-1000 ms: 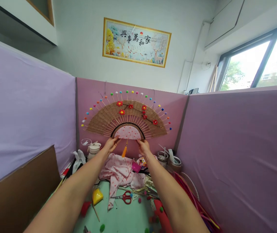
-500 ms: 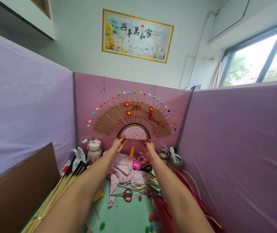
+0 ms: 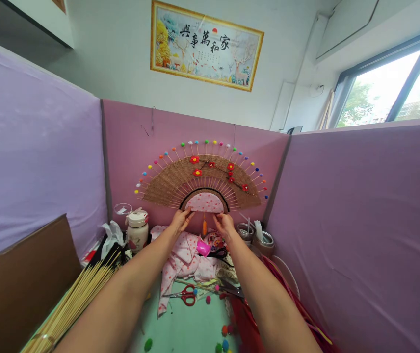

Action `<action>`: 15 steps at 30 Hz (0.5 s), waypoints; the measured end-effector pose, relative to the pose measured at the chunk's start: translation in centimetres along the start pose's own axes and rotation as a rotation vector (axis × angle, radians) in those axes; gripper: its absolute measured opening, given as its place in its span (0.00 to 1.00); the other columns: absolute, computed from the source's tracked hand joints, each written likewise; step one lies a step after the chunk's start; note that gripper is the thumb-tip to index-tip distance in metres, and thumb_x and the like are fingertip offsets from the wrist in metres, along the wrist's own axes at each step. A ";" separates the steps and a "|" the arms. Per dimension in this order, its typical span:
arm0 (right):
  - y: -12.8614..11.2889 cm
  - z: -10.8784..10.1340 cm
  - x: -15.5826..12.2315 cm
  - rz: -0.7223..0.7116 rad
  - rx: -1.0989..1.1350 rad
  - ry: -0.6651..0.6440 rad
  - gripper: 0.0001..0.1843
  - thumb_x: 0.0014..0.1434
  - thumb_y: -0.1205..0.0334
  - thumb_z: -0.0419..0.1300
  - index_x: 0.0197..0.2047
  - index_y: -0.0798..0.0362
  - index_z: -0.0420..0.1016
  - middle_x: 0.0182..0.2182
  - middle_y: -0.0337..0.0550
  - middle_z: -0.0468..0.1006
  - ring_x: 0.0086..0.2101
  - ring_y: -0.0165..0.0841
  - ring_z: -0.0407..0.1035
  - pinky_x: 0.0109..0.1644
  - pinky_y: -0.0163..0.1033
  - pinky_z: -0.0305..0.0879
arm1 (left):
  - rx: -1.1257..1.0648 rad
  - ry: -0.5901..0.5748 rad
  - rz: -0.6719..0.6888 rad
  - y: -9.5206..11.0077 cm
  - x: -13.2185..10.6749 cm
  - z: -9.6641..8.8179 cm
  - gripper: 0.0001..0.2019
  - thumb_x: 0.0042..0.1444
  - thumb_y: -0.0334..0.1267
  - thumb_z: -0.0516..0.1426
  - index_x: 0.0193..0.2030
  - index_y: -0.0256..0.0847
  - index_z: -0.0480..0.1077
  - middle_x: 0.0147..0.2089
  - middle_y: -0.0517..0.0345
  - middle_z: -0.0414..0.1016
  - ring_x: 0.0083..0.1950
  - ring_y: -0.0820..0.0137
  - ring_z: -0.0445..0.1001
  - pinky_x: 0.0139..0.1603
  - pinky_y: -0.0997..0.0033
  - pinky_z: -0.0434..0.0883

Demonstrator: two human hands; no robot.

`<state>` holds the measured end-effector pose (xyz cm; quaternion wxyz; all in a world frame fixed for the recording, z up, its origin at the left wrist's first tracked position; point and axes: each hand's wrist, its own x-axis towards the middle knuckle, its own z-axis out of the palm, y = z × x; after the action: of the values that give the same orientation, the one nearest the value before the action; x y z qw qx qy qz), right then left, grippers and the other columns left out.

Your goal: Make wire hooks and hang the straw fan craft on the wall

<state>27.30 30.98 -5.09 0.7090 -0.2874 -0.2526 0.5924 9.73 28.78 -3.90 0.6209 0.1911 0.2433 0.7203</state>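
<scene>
A wide woven fan (image 3: 169, 184) is held upright at arm's length before the pink panel. Colourful pompoms tip its sticks, and red flowers on a dark branch (image 3: 231, 173) decorate its face. Pink dotted fabric (image 3: 205, 202) covers the half-round base, from which an orange tassel (image 3: 204, 227) hangs. My left hand (image 3: 182, 219) grips the base's lower left corner, its fingers closed on the edge. At the lower right corner, my right hand (image 3: 223, 223) pinches the same edge.
Dotted cloth (image 3: 180, 250), red-handled scissors (image 3: 188, 295) and loose pompoms lie on the green tabletop (image 3: 184, 328). A white jar (image 3: 137, 233) and bamboo sticks (image 3: 73, 304) are at left, with tins (image 3: 264, 242) at right. Purple panels (image 3: 357, 220) enclose both sides.
The view has shifted slightly, so the wall picture sits higher and the table things sit a little further left. Both hands keep holding the fan in nearly the same position.
</scene>
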 end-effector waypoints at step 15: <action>-0.4 -0.1 -0.4 -0.084 -0.045 -0.083 0.13 0.41 0.81 0.56 0.22 0.52 0.64 0.18 0.29 0.73 0.25 0.23 0.70 0.38 0.31 0.75 | -0.017 -0.019 0.011 0.4 0.6 0.0 0.09 0.52 0.16 0.58 0.29 0.32 0.68 0.27 0.59 0.76 0.30 0.77 0.76 0.44 0.72 0.77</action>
<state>27.54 30.50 -4.87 0.7156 -0.2676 -0.3070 0.5675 9.31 29.34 -3.66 0.6207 0.1939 0.2301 0.7240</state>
